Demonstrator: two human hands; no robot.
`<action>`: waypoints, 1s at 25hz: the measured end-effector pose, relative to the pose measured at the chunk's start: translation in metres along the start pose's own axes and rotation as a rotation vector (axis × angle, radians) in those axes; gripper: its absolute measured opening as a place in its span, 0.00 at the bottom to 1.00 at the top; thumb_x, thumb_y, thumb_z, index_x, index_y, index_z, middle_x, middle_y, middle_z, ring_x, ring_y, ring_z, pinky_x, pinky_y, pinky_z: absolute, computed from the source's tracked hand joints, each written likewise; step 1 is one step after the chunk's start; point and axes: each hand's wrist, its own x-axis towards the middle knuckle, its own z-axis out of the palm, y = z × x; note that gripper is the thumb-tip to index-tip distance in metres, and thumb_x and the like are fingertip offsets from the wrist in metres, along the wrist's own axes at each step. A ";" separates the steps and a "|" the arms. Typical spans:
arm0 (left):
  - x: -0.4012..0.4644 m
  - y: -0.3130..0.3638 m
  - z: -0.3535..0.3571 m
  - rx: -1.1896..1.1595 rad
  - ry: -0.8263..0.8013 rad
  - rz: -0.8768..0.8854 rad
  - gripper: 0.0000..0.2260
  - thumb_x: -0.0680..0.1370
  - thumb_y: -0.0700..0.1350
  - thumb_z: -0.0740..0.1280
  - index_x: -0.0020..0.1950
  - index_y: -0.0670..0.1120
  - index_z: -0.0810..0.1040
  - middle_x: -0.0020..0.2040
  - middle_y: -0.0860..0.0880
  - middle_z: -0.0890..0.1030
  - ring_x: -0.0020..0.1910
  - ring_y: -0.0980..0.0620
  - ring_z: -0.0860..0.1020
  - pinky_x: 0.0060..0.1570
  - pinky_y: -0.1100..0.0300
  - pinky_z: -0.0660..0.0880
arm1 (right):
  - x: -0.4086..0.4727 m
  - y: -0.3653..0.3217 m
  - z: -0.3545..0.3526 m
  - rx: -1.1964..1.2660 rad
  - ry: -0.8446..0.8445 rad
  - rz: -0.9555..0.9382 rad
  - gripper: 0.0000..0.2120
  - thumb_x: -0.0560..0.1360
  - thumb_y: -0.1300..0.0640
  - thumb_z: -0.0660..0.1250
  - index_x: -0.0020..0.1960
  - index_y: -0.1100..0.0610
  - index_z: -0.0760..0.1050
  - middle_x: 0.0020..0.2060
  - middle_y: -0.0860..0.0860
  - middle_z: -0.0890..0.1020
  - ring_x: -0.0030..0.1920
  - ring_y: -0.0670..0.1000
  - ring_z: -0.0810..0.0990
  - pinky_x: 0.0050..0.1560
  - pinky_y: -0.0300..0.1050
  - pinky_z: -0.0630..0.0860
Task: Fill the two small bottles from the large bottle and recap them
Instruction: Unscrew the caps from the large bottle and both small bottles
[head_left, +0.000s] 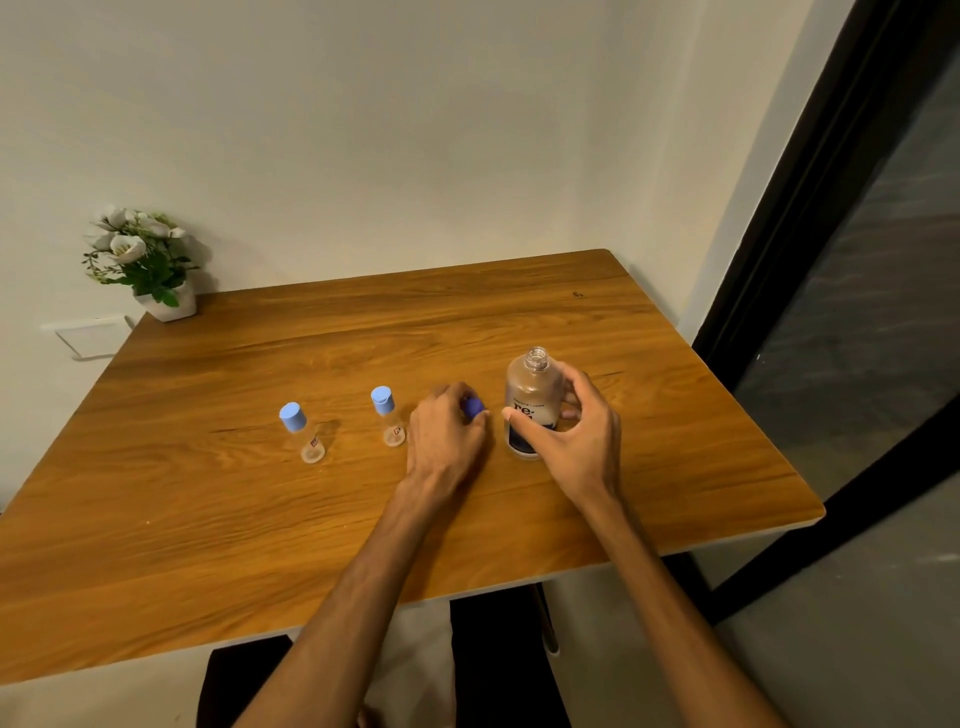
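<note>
Gripping large bottle (531, 410), label reading "re"

Right hand (576, 441) grips uncapped large bottle (531, 400) (upright).

A rectangular wood-grain table (363, 338) stands against a plain cream wall (363, 130). A white pot of white flowers (140, 260) sits at its far left corner. A black-framed glass door (857, 312) runs along the right.

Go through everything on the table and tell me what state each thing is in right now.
Large bottle: upright, uncapped, held by right hand.
Dark blue cap: off, in left hand.
Left small bottle: upright, capped, looks empty.
Right small bottle: upright, capped, looks empty.
</note>
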 end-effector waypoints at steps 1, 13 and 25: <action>-0.001 -0.002 0.004 0.068 -0.030 0.021 0.08 0.77 0.49 0.73 0.52 0.46 0.83 0.49 0.48 0.83 0.47 0.48 0.80 0.46 0.54 0.78 | -0.001 0.001 -0.002 -0.005 0.004 0.002 0.38 0.66 0.48 0.85 0.72 0.52 0.76 0.64 0.47 0.83 0.60 0.47 0.82 0.53 0.43 0.84; -0.038 -0.007 -0.039 -0.002 0.384 0.249 0.06 0.76 0.41 0.72 0.53 0.42 0.83 0.48 0.46 0.80 0.47 0.49 0.77 0.42 0.55 0.74 | -0.062 -0.023 0.004 0.011 0.348 -0.158 0.12 0.73 0.64 0.80 0.55 0.61 0.85 0.52 0.53 0.87 0.50 0.47 0.85 0.48 0.40 0.83; -0.020 -0.051 -0.088 -0.066 0.119 0.157 0.12 0.74 0.40 0.76 0.56 0.45 0.86 0.50 0.48 0.87 0.51 0.48 0.83 0.51 0.48 0.81 | -0.043 -0.067 0.114 -0.151 -0.424 0.069 0.15 0.77 0.62 0.70 0.61 0.49 0.81 0.46 0.53 0.88 0.45 0.56 0.87 0.43 0.51 0.83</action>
